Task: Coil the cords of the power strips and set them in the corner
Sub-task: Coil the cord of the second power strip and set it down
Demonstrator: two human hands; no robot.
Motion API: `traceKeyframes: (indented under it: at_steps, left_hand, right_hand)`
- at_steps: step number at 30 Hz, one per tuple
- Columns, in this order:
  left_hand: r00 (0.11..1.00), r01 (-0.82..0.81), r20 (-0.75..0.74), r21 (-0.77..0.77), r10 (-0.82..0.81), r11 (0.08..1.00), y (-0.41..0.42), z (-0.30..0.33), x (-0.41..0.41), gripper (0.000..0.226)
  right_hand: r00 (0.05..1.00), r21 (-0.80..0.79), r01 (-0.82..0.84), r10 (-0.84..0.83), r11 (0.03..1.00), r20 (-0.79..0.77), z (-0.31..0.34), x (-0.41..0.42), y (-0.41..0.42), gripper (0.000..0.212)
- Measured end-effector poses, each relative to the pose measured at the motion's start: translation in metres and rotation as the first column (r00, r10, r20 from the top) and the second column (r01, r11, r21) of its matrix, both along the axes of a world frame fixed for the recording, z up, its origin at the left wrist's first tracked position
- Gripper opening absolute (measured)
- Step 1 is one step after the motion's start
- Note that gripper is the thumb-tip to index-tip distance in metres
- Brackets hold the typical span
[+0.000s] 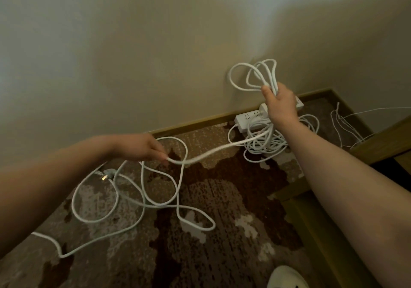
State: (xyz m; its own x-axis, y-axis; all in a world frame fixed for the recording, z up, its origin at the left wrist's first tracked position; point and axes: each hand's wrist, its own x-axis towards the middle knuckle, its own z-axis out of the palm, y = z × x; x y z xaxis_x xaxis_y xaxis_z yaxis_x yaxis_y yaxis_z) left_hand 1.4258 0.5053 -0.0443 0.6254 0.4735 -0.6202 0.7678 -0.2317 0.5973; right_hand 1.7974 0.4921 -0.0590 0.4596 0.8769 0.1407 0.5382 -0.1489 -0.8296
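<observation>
- Progress roughly midway on this cord, at a guess: several loops of thick white round cord [255, 76] gathered and raised in front of the beige wall [133, 54], held up above the floor.
- Right hand [281, 104] closed around the gathered loops, fingers curled, bundle fanning upward from the fist.
- Left hand [144, 147] lower and to the left, fingertips pinching the running length of the same cord, stretched in a shallow sag toward the right hand.
- Still loose on the brown patterned carpet [222, 198]: long slack curves crossing each other, with the grey plug [106, 175] lying near the left forearm.
- White rectangular power strips [246, 119] by the wooden skirting board [200, 122], just behind the right hand, atop a heap of white cord [266, 145]; neatly coiled or merely piled, hard to say.
- Thin white wires [344, 127] trailing further right, nearer the corner itself.
- White rounded shoe toe [287, 276] at the bottom edge.
- Left to do, by the look of it: gathering the floor slack into the held bundle, then setting it with the strips.
</observation>
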Motion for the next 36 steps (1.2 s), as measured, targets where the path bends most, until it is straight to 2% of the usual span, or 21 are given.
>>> traceKeyframes:
  at_steps: [2, 4, 8, 11, 13, 18, 20, 23, 25, 30, 34, 36]
  left_hand:
    - [0.983, 0.166, 0.071, 0.065, -0.171, 0.984, -0.011, 0.01, 0.038, 0.017]
    - [0.967, 0.207, 0.128, 0.109, -0.22, 0.972, -0.023, 0.02, 0.077, 0.019]
    - [0.977, -0.016, 0.205, 0.33, -0.055, 0.944, -0.023, 0.029, 0.131, 0.024]
    - [0.963, -0.162, 0.265, 0.402, 0.055, 0.901, -0.019, 0.031, 0.152, 0.028]
    - [0.967, -0.188, 0.24, 0.45, 0.085, 0.873, -0.019, 0.03, 0.161, 0.032]
    - [0.991, -0.134, 0.07, 0.596, 0.115, 0.792, -0.031, 0.015, 0.174, 0.045]
    - [0.986, -0.161, 0.064, 0.578, 0.153, 0.8, -0.038, 0.008, 0.178, 0.045]
    - [0.967, -0.255, 0.116, 0.412, 0.227, 0.875, -0.038, 0.005, 0.18, 0.033]
    - [0.951, -0.308, 0.127, 0.346, 0.282, 0.886, -0.032, 0.009, 0.175, 0.028]
    - [0.955, -0.298, 0.129, 0.419, 0.269, 0.858, -0.026, 0.012, 0.167, 0.03]
    - [0.946, -0.306, 0.093, 0.573, 0.31, 0.761, -0.031, 0.006, 0.168, 0.038]
    - [0.932, -0.352, 0.129, 0.537, 0.338, 0.767, -0.031, 0.003, 0.168, 0.043]
  right_hand:
    - [0.995, -0.039, -0.077, 0.074, 0.996, -0.07, 0.001, -0.005, 0.002, 0.021]
    - [0.979, -0.084, -0.163, 0.15, 0.983, -0.141, 0.001, -0.011, 0.005, 0.022]
    - [0.938, -0.113, -0.277, 0.244, 0.954, -0.245, -0.003, -0.026, 0.007, 0.025]
    - [0.909, -0.149, -0.354, 0.302, 0.923, -0.288, -0.005, -0.035, 0.007, 0.028]
    - [0.888, -0.181, -0.401, 0.332, 0.898, -0.316, -0.006, -0.04, 0.006, 0.033]
    - [0.841, -0.193, -0.426, 0.309, 0.884, -0.443, -0.006, -0.045, -0.001, 0.033]
    - [0.838, -0.193, -0.414, 0.29, 0.89, -0.462, -0.004, -0.045, -0.002, 0.033]
    - [0.859, -0.2, -0.386, 0.272, 0.9, -0.433, -0.002, -0.043, -0.005, 0.033]
    - [0.873, -0.204, -0.372, 0.267, 0.905, -0.408, 0.0, -0.043, -0.007, 0.034]
    - [0.898, -0.232, -0.359, 0.266, 0.904, -0.35, -0.001, -0.056, -0.012, 0.038]
    - [0.918, -0.246, -0.307, 0.217, 0.919, -0.333, -0.006, -0.064, -0.017, 0.039]
    - [0.926, -0.264, -0.264, 0.168, 0.928, -0.337, -0.008, -0.065, -0.019, 0.041]
